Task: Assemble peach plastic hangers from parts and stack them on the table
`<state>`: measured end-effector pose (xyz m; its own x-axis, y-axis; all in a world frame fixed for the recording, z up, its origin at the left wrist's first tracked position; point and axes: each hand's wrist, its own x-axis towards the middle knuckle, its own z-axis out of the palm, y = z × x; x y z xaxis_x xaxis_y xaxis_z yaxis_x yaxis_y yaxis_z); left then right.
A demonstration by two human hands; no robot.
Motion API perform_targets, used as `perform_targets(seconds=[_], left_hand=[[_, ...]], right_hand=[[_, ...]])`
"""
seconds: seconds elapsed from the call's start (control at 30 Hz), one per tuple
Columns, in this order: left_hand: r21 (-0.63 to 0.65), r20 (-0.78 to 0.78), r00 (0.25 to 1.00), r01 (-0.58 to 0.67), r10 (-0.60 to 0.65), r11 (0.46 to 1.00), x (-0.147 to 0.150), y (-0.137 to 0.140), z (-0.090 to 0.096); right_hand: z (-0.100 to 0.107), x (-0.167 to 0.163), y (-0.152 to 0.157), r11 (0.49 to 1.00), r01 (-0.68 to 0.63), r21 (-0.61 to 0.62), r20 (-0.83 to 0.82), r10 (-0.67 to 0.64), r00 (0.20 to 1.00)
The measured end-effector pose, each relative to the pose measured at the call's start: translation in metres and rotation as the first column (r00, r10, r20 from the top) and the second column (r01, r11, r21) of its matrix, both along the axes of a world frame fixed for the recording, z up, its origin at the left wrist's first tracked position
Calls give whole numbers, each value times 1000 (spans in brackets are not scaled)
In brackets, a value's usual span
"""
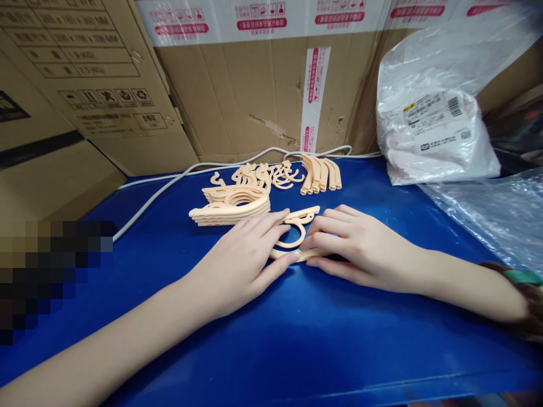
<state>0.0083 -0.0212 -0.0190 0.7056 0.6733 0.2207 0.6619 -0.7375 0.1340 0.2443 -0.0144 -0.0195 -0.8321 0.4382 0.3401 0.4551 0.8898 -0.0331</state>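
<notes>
A cream plastic clothes hanger with a round opening in its middle is between my two hands, low over the blue tabletop. My left hand grips its left side, fingers over the upper part and thumb on the lower bar. My right hand is closed around its right end, fingertips on the lower bar; part of the hanger is hidden under the fingers. Just beyond my left hand lies a stack of similar hanger bodies. Behind it are a heap of loose hooks and several curved hanger arms.
Cardboard boxes stand along the back and left of the blue table. A white cable runs along the back edge. At the right sit a white plastic mailing bag and a clear plastic sheet.
</notes>
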Motion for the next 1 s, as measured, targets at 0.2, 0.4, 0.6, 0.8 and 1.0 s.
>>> perform_targets(seconds=[0.2,0.4,0.6,0.8,1.0], left_hand=[[35,31,999,31,-32,999,1,0,1],[142,85,996,-3,-10,990,0,4,9],[256,134,984,-152,121,955,-4,27,42],[208,40,908,-416,417,885,-24,91,68],[-163,-143,850,-526,507,835,-45,168,60]], right_hand=[[-2,0,2,995,93,32,-11,-92,996],[-2,1,3,992,129,12,30,-129,991],[-2,2,2,992,129,4,25,-129,991],[2,3,2,990,137,-16,-25,-137,990],[4,3,2,990,140,-11,-50,-141,989]])
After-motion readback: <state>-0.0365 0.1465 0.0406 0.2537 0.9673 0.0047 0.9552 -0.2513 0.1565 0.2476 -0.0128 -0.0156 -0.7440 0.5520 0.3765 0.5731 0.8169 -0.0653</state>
